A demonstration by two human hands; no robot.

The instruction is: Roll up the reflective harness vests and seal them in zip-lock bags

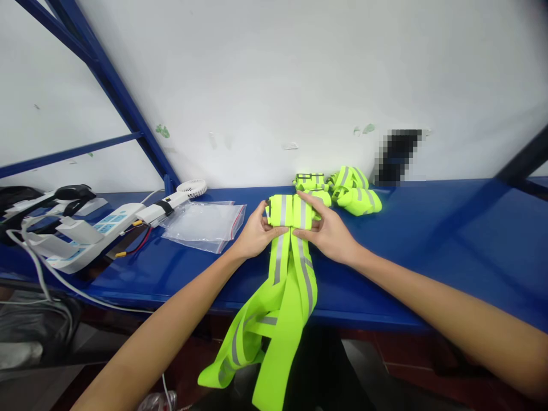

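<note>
A fluorescent yellow-green reflective strap harness [280, 268] with grey stripes lies across the front of the table, its upper part rolled into a flat bundle and its loose straps hanging over the edge. My left hand [256, 231] grips the bundle's left side, thumb in front and fingers behind. On the right side, my right hand [329, 231] holds it with the thumb in front and the index finger along the top. Just behind stand a rolled harness [310, 181] with a black buckle and more bundled yellow-green straps [357, 194].
Clear zip bags [205, 222] lie left of my hands. Beyond them are a white handheld fan [171, 202], a white power strip [98, 234] and cables. A pixelated dark object [398, 155] leans on the wall. The blue table [436, 245] has blue frame posts on both sides.
</note>
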